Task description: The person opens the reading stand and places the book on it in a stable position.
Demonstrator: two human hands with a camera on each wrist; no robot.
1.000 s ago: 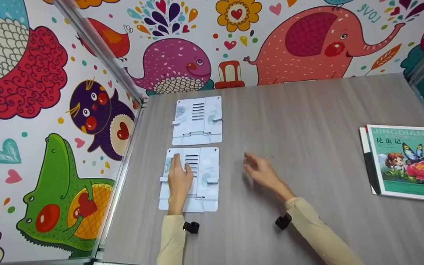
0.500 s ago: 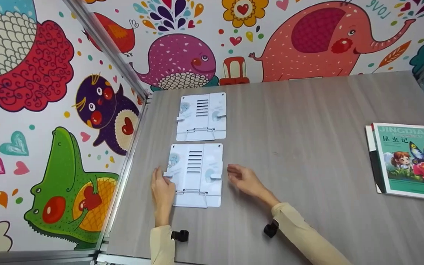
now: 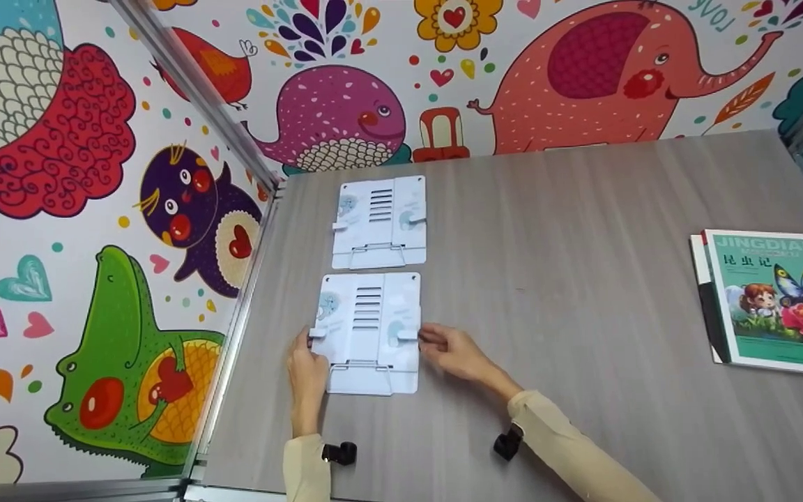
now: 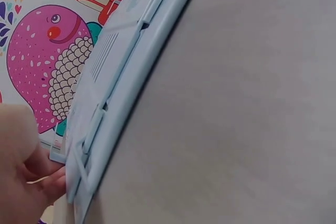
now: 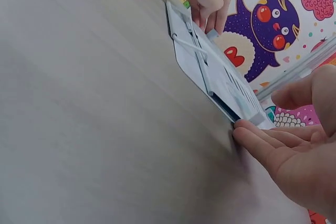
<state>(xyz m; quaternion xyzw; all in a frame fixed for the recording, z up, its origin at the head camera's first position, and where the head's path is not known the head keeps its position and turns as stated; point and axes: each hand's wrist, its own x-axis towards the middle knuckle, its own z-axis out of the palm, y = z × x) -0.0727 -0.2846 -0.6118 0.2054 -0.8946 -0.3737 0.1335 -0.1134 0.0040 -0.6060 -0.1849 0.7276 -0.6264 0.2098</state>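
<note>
Two stands (image 3: 380,236) lie flat, neither yet raised. The left hand (image 3: 307,371) touches the near stand (image 3: 366,343) at nine o'clock, grip unclear; the right hand (image 3: 459,354), fingers straight, at three.

On the counter (image 3: 548,244), toward the left, near book stand (image 3: 366,345) just in front of far book stand (image 3: 380,233). On the near one's left edge, left clip (image 3: 318,333); on its right edge, right clip (image 3: 408,335). At the left edge, by its clip, left grip (image 3: 309,376); touching the right edge, right grip (image 3: 461,353). Well to the right, top book (image 3: 778,307) on bottom book (image 3: 697,265), the latter jutting out leftward. Beyond the counter's far edge, back wall (image 3: 471,77); along its left edge, side wall (image 3: 74,314).
</note>
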